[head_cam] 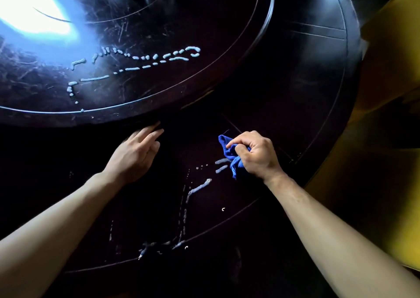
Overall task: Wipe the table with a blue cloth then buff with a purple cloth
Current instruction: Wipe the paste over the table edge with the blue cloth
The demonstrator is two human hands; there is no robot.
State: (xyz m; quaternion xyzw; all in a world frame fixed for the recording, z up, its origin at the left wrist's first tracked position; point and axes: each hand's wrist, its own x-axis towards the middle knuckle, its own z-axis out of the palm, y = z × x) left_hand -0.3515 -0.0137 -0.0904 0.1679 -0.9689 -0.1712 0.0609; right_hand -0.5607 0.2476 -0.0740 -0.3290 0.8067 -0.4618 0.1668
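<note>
A dark round wooden table fills the view, with a raised round turntable in its middle. My right hand is closed on a bunched blue cloth, pressed on the table's outer ring beside short white streaks of cleaner. More pale streaks run from there toward the near edge. My left hand rests flat on the table with fingers apart, its fingertips at the turntable's rim. No purple cloth is in view.
White lines and dots of cleaner lie across the turntable's near half. A bright glare covers its far left. A yellow surface lies beyond the table's right edge. The table's near edge curves below my arms.
</note>
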